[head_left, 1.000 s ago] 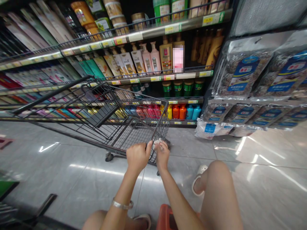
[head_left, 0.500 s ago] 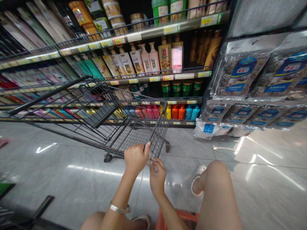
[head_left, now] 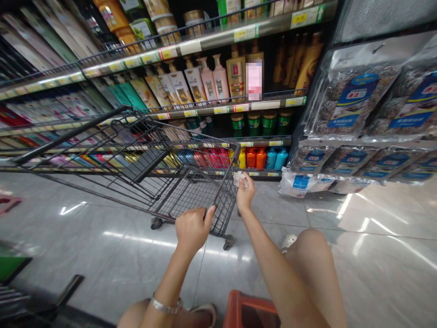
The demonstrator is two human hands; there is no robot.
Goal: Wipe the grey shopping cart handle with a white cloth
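Now, two bare hands are at the front end of a dark metal-wire shopping cart (head_left: 143, 165).

The left hand (head_left: 192, 227), with a shiny silver band (head_left: 165, 306) on its wrist, is curled tight round the near front corner of the cart; its thumb sticks up and its other fingertips are hidden. The right hand (head_left: 246, 193) has its thumb and fingers pinched together on a small crumpled whitish cloth (head_left: 239, 177). The cloth is by the far front corner of the cart; I cannot tell if it touches the wire. Behind the cart is a long dark shelf (head_left: 215, 38) with bright bottles (head_left: 251, 158). An orange-red plastic stool (head_left: 235, 310), only partly seen, is low down between the legs.
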